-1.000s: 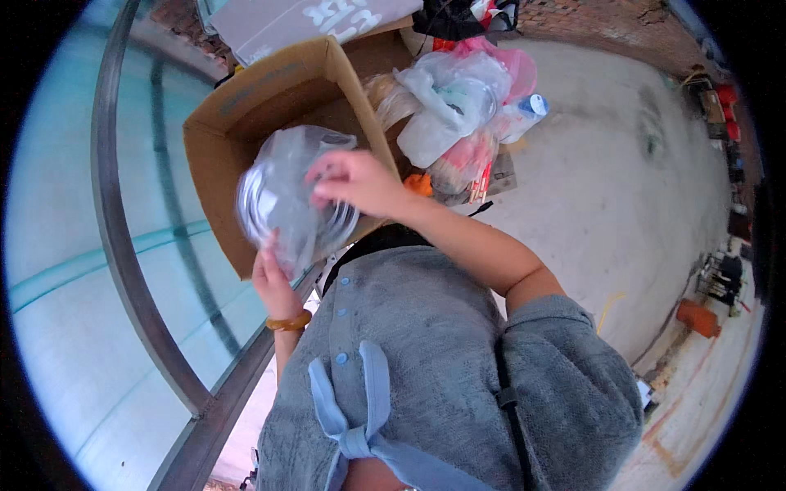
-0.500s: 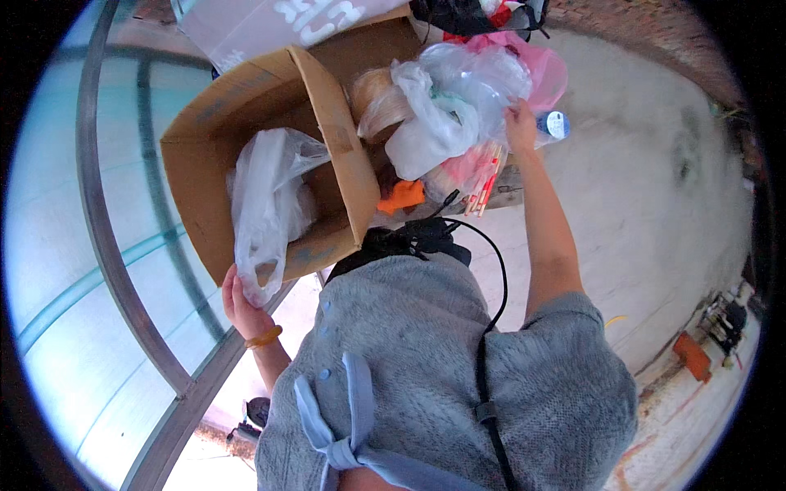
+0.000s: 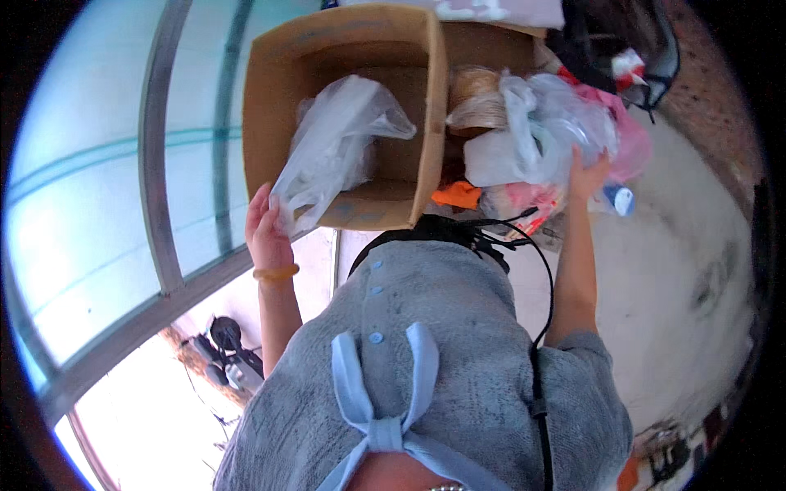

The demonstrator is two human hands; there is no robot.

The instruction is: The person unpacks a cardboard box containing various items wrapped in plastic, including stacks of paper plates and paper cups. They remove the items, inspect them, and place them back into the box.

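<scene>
Hanging half inside the cardboard box (image 3: 344,123), a clear plastic bag (image 3: 332,151) pinched at its lower end by the left hand (image 3: 266,229); right hand (image 3: 588,173), well apart, pressed open-fingered against the heap of bags (image 3: 532,139) beside the box.

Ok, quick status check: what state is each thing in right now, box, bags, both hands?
cardboard box: open at the top, flaps up.
clear plastic bag: crumpled, hanging over the box's front edge.
left hand: gripping the clear plastic bag's lower end.
pile of plastic bags: heaped beside the box.
right hand: fingers spread, pressed against the pile.
orange item: lying between box and pile.
black cable: loose, looping across the grey top.
</scene>
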